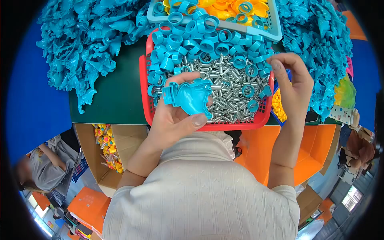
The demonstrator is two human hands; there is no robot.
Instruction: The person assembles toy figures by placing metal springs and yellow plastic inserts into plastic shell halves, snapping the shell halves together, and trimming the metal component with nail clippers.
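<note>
My left hand (170,120) holds a hollow blue plastic shell (192,98), its open side facing up, over the front left of a red basket (236,126). Small silver metal cylinders (230,102) fill the front of that basket, and blue rings (207,45) are heaped at its back, with a few among the metal parts. At the basket's right edge is my right hand (294,74), its thumb and index finger curled toward each other beside the blue rings. Whatever may be between those fingertips is too small to make out.
Large heaps of blue shells (86,48) and more shells (320,48) flank the basket. Behind it stands a light blue basket (276,30) with yellow parts. Small yellow pieces (278,106) lie at the right. Below the table edge are open boxes; a person (48,168) is at the left.
</note>
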